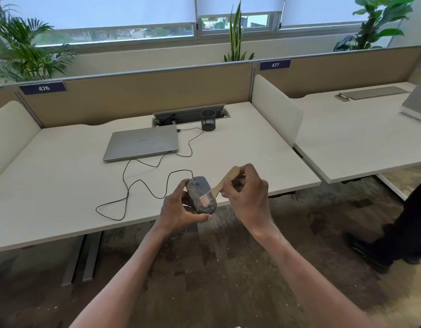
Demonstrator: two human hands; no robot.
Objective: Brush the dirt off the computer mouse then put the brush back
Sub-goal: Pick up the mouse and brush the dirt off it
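A dark grey wired computer mouse (198, 189), dusted with pale dirt, is held just above the desk's front edge. My left hand (178, 210) grips it from the left and below, thumb under its rear end. My right hand (246, 197) holds a small brush (224, 183) by its wooden handle, which points up and to the right. The brush's pale bristles lie on the mouse's back. The mouse's black cable (143, 181) loops across the desk to a closed laptop.
A closed silver laptop (142, 143) lies at the middle of the white desk (50, 190). Behind it stand a black mesh pen cup (208, 120) and an open cable tray (190, 114). A person's dark leg and shoe (394, 242) stand at the right.
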